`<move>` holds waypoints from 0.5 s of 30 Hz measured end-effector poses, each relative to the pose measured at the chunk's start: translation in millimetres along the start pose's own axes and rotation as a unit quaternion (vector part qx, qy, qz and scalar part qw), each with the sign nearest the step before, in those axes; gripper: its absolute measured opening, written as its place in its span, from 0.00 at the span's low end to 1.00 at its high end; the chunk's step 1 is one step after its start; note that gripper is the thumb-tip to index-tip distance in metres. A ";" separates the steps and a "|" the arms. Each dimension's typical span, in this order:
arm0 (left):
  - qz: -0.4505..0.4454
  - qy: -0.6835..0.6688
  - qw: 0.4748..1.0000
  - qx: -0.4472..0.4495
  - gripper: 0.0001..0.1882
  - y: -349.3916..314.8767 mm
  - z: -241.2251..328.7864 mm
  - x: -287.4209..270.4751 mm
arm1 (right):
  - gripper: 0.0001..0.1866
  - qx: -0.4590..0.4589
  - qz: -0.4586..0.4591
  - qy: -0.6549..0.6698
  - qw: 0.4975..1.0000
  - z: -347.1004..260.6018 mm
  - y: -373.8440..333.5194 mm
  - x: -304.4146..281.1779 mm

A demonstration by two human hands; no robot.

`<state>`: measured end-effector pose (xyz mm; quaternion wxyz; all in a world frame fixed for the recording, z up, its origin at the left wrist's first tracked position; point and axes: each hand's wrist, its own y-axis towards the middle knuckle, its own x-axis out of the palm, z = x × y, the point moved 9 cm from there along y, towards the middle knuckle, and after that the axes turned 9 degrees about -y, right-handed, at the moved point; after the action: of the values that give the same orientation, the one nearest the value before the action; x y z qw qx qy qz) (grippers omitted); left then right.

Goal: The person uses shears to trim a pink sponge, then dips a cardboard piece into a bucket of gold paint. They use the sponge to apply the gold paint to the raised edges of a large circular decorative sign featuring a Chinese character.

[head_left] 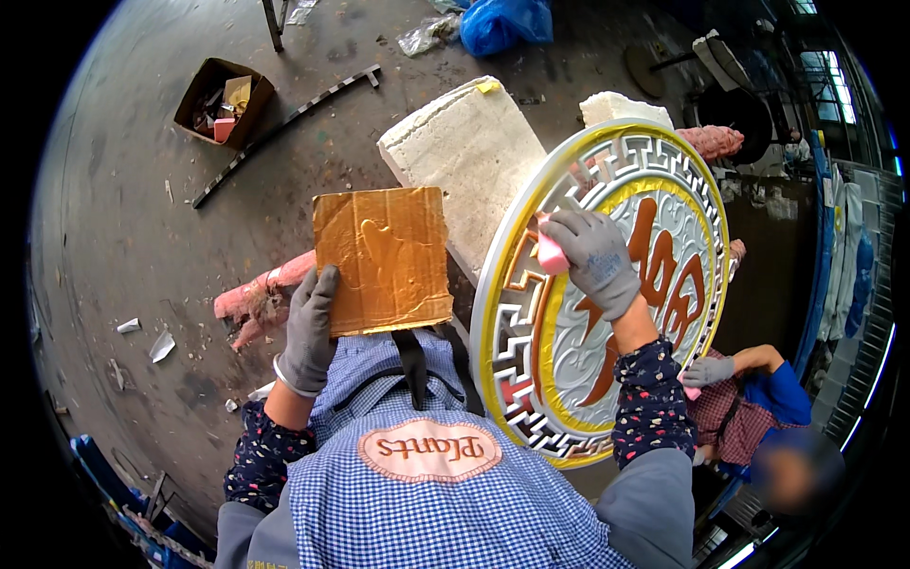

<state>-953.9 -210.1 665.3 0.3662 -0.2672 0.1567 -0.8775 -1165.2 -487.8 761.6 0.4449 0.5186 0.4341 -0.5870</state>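
Observation:
My gloved left hand (308, 327) grips the left edge of a square piece of cardboard (384, 261), with the thumb over its front. Wet-looking golden-brown paint covers the cardboard's face. In my gloved right hand (597, 256) is a small pink sponge (552, 254), pinched at the left part of a large round carved panel (484, 332). The panel is grey-white with yellow rings, a key-pattern border and an orange-brown raised character in the middle. Some of the border is coloured orange-brown near the sponge. Whether the sponge touches the surface is hard to tell.
Across the panel at right, a co-worker's gloved hand (706, 372) holds something pink at the rim. A pale slab (464, 142) lies beyond the cardboard, near a pink-wrapped support (275, 284). Farther off are a cardboard box (213, 90), a metal bar (284, 138) and a blue bag (507, 27).

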 end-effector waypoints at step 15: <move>-0.040 -0.025 0.995 -0.089 0.24 -1.3 -11.0 25.4 | 0.20 0.123 0.113 0.315 0.934 -72.0 28.7 -68.2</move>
<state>-976.0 -226.8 666.0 0.3095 -0.3264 0.2143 -0.8670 -1116.7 -419.6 821.9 0.2811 0.7732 0.4153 -0.3882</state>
